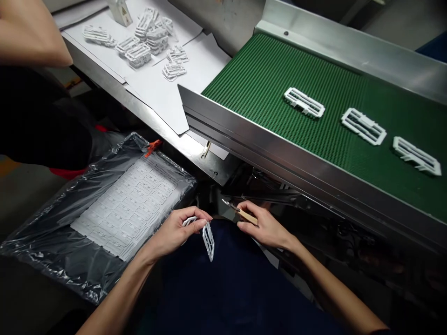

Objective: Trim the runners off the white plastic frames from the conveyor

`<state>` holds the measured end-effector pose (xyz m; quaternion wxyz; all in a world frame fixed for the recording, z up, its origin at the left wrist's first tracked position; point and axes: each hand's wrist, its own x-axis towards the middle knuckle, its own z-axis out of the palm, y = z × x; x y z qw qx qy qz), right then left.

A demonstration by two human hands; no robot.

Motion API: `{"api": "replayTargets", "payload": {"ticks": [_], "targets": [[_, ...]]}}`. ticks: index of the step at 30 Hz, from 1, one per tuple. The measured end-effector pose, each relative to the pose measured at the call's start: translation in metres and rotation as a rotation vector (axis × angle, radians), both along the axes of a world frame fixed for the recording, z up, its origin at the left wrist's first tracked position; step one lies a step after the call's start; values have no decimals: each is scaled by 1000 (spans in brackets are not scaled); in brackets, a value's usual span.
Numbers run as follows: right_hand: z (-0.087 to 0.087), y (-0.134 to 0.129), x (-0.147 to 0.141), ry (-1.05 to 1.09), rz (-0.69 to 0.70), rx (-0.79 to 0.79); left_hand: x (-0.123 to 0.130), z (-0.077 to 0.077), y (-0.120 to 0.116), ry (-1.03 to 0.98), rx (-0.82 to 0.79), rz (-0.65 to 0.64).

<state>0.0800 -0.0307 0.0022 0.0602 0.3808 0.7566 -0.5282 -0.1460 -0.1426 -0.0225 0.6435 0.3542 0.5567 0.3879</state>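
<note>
1. Left hand (183, 227) pinches a white slotted frame (205, 236), which hangs below its fingertips; another white piece (189, 221) shows by the thumb, joined or separate I cannot tell.
2. Right hand (264, 225), apart from the left, grips a tan-handled knife (247, 217), blade toward the left hand but clear of the frame.
3. Left of the left hand: a plastic-covered tray (45, 219) bearing a pale patterned sheet (125, 209).
4. Well beyond the left hand: stacked white frames (138, 56) on paper (150, 86).
5. Beyond the right hand: a green belt (251, 74) carrying three loose frames (366, 121).
</note>
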Motion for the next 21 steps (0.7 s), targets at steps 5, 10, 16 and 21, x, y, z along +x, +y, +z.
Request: {"api": "replayTargets", "payload": {"ticks": [5, 10, 16, 21], "targets": [[26, 11, 9, -93, 245, 151, 9, 4, 4, 59, 56, -36], [36, 18, 9, -158, 395, 244, 8, 9, 11, 53, 59, -197], [43, 20, 5, -206, 498, 363, 8, 10, 14, 48, 89, -232], [52, 20, -3, -264, 586, 417, 7, 8, 15, 125, 129, -307]]}}
